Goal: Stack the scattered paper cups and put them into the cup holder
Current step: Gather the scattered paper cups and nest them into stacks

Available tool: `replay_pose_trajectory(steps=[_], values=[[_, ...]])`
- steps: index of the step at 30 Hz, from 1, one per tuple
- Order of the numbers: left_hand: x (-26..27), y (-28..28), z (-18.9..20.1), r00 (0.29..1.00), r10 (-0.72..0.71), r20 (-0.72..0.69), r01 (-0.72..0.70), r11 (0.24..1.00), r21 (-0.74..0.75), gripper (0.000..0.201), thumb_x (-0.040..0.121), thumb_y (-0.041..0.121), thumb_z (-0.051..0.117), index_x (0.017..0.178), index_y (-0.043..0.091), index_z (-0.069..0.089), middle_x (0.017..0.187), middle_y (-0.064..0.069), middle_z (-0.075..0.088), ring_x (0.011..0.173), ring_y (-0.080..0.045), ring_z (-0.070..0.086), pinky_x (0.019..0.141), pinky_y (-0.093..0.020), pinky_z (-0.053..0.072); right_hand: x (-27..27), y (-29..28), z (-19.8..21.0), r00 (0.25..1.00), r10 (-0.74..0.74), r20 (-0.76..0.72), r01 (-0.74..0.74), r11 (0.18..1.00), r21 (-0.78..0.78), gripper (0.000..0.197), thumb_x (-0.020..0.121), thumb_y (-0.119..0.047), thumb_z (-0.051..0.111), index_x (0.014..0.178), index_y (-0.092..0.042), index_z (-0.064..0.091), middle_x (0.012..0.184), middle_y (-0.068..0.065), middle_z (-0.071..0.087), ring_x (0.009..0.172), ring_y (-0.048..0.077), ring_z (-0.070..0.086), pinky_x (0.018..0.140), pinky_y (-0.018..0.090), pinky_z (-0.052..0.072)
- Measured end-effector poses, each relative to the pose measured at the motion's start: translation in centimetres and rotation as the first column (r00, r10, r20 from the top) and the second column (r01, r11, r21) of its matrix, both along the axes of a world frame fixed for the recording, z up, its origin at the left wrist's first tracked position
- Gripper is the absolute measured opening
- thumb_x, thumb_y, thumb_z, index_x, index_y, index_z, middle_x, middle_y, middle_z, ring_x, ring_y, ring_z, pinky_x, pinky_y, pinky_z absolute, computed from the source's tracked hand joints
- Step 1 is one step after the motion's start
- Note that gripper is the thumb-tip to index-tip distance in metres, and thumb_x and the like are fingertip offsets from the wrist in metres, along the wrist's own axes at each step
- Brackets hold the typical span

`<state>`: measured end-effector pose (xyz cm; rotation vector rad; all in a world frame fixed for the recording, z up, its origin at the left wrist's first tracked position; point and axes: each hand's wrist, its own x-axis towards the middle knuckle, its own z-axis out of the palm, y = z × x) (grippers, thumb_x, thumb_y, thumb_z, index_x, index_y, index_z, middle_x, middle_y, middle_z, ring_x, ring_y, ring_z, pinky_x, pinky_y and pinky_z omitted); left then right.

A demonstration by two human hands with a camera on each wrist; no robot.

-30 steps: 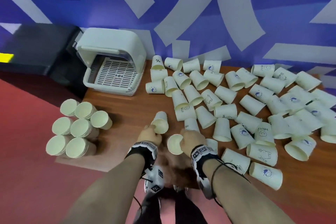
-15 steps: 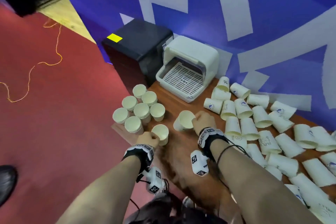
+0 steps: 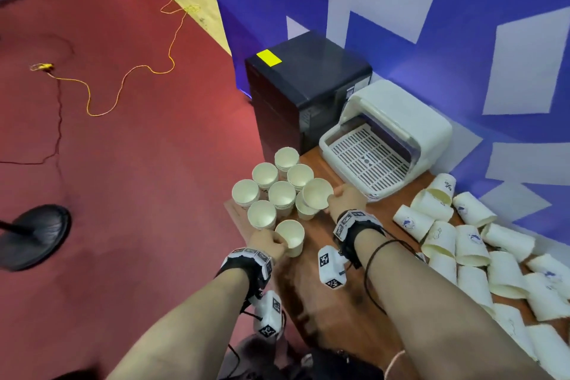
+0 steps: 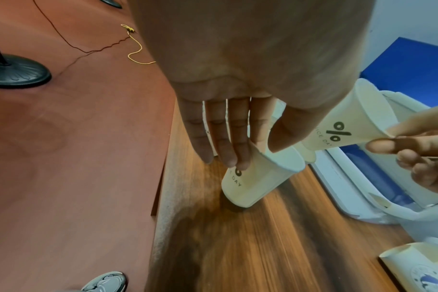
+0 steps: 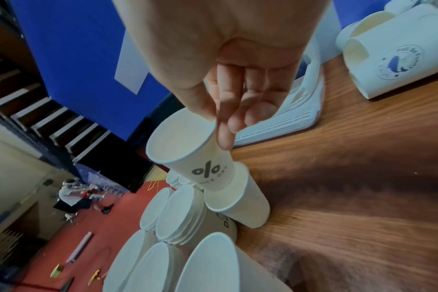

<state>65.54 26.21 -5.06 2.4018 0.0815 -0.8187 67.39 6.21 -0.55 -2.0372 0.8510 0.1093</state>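
— Right, talk me through it, left side first.

— At the table's left corner stand my stacks of cups, mouths up, packed close. Just in front of them my left hand pinches one paper cup at the rim: thumb inside, fingers down the outer wall. It's upright, close to the table edge, and I can't tell whether its base touches the wood.

— And the other hand?

— My right hand grips a second cup, the "%" printed cup, by its base, mouth tilted away. Its bottom hovers at the lip of an upright cup beside the stacks.

— How do you seat it well?

— I'd judge: square the tilt first, so base meets mouth centred, then press lightly. Thin paper creases if forced crooked, and a nudge could topple neighbours.

— The rest?

— Further right, the white cup holder sits open against the wall, nothing in it. Beyond lie the scattered cups on their sides. Plenty left.
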Motion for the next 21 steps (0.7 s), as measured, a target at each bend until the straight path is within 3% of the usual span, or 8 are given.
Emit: replay_pose_trajectory(steps=[3,7,9,12,14,17,19,21], values=[[0.0,0.1,-0.4,0.999,0.011,-0.035,-0.012,1.000,-0.008,0.017,0.080,0.014,0.058,0.083,0.011,0.075,0.070,-0.001,0.064,0.068,-0.018,0.055,0.062,-0.023,0.046,0.4,-0.2,-1.3,0.998,0.050,-0.032,-0.049,0.999,0.016,0.015,0.077,-0.015,0.053,0.067,-0.025,0.057,0.072,0.006,0.072,0.071,0.029,0.070,0.071,0.042,0.060],[0.0,-0.7,-0.7,0.997,0.014,-0.075,-0.016,1.000,-0.019,0.015,0.077,0.013,0.059,0.066,0.018,0.069,0.055,0.005,0.055,0.063,-0.019,0.051,0.059,-0.024,0.043,-0.5,-1.5,-2.4,0.998,0.026,-0.054,-0.025,0.999,0.027,0.016,0.078,-0.020,0.050,0.068,-0.030,0.056,0.077,0.004,0.073,0.076,0.029,0.070,0.072,0.043,0.061],[-0.1,-1.4,-0.9,0.998,0.017,-0.059,-0.018,1.000,-0.026,0.013,0.071,0.015,0.058,0.061,0.013,0.066,0.052,0.003,0.052,0.059,-0.020,0.046,0.056,-0.025,0.039,-1.5,-2.2,-1.4,0.995,0.034,-0.091,-0.036,0.999,-0.012,0.018,0.080,-0.019,0.048,0.072,-0.029,0.061,0.082,0.006,0.073,0.079,0.030,0.070,0.074,0.040,0.060],[0.2,-2.8,-0.7,0.997,-0.057,-0.055,0.056,0.998,-0.012,0.019,0.069,0.022,0.057,0.072,0.010,0.071,0.061,-0.001,0.060,0.060,-0.020,0.050,0.056,-0.025,0.043,-3.6,-4.6,-0.5,0.983,0.031,-0.181,-0.053,0.992,-0.116,0.025,0.087,-0.013,0.046,0.086,-0.017,0.070,0.087,0.009,0.069,0.083,0.031,0.064,0.072,0.030,0.051],[0.5,-3.6,-0.9,0.992,-0.109,-0.063,0.109,0.994,0.002,0.021,0.068,0.027,0.056,0.074,0.014,0.072,0.066,0.000,0.067,0.061,-0.021,0.058,0.059,-0.025,0.051,-5.5,-6.6,-0.6,0.962,0.016,-0.272,-0.074,0.976,-0.204,0.021,0.090,-0.013,0.048,0.094,-0.010,0.068,0.091,0.012,0.065,0.089,0.032,0.062,0.071,0.030,0.046],[0.3,-5.3,-0.8,0.978,-0.200,-0.066,0.202,0.979,0.035,0.024,0.069,0.032,0.054,0.076,0.019,0.073,0.073,0.000,0.072,0.072,-0.021,0.069,0.065,-0.028,0.058,-9.6,-10.1,-1.5,0.920,-0.036,-0.391,-0.102,0.940,-0.326,0.022,0.090,-0.017,0.052,0.106,-0.008,0.063,0.113,0.014,0.065,0.102,0.032,0.063,0.081,0.032,0.049],[-0.1,-6.4,-0.8,0.969,-0.237,-0.065,0.240,0.970,0.035,0.022,0.073,0.031,0.056,0.079,0.019,0.074,0.076,0.000,0.072,0.077,-0.021,0.070,0.067,-0.026,0.056,-12.3,-12.3,-2.5,0.893,-0.048,-0.448,-0.131,0.924,-0.360,0.039,0.088,-0.017,0.056,0.127,-0.007,0.056,0.132,0.014,0.056,0.113,0.031,0.059,0.091,0.033,0.049],[-0.7,-7.6,-0.7,0.962,-0.265,-0.059,0.268,0.963,0.030,0.019,0.075,0.027,0.058,0.080,0.020,0.075,0.075,0.002,0.072,0.079,-0.020,0.069,0.067,-0.023,0.054,-14.9,-14.0,-3.1,0.853,-0.024,-0.521,-0.193,0.914,-0.357,0.045,0.090,-0.021,0.057,0.132,-0.008,0.053,0.136,0.013,0.053,0.115,0.030,0.058,0.089,0.032,0.048]])
